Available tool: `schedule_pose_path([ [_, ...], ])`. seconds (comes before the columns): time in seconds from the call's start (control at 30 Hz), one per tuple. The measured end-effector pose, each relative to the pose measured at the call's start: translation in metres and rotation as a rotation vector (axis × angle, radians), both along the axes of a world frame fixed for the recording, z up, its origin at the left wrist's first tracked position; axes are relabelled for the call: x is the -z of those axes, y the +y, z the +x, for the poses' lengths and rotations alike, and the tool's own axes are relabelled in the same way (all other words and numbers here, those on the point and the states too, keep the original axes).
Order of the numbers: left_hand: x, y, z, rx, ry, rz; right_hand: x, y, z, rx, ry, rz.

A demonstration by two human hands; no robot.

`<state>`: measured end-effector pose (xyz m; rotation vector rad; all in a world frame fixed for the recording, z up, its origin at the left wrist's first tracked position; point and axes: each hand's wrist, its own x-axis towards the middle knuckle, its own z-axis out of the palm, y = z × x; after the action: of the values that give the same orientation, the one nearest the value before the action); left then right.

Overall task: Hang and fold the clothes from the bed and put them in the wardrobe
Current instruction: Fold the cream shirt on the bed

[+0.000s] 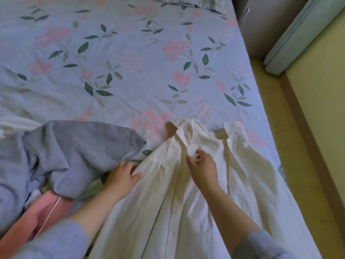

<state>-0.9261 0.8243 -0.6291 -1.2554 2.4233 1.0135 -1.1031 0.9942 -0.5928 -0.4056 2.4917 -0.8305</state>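
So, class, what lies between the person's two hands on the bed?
In the head view, only creased cloth of the white shirt lies between the left hand and the right hand.

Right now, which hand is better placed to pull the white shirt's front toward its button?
Probably right hand: its fingers pinch the white shirt near the button; left hand rests at the side edge.

White shirt [186, 212]: hem runs off the bottom edge. Pink garment [43, 217] is cut by the bottom-left corner, its upper part under the grey garment [78, 146], which is cropped at the left. Pillow [186, 1]: only a sliver shows at the top.
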Motion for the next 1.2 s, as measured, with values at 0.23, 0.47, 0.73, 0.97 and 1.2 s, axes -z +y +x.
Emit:
schedule_pose_path([
  [0.23, 0.014, 0.005, -0.008, -0.045, -0.029, 0.388, 0.035, -0.058, -0.024, 0.158, -0.272, -0.021],
  [0.47, 0.010, 0.045, 0.010, 0.010, 0.009, -0.232, 0.041, -0.075, -0.026, 0.261, -0.374, -0.162],
  [0.73, 0.015, 0.026, -0.027, -0.011, -0.055, -0.124, 0.031, -0.085, -0.036, 0.281, -0.526, -0.241],
  [0.97, 0.007, 0.002, -0.001, -0.268, 0.312, -0.077, 0.042, -0.093, -0.034, 0.441, -0.698, -0.387],
  [1.2, -0.026, -0.118, -0.040, -0.158, 0.088, -0.301, 0.031, -0.134, -0.039, 0.428, -0.803, -0.550],
])
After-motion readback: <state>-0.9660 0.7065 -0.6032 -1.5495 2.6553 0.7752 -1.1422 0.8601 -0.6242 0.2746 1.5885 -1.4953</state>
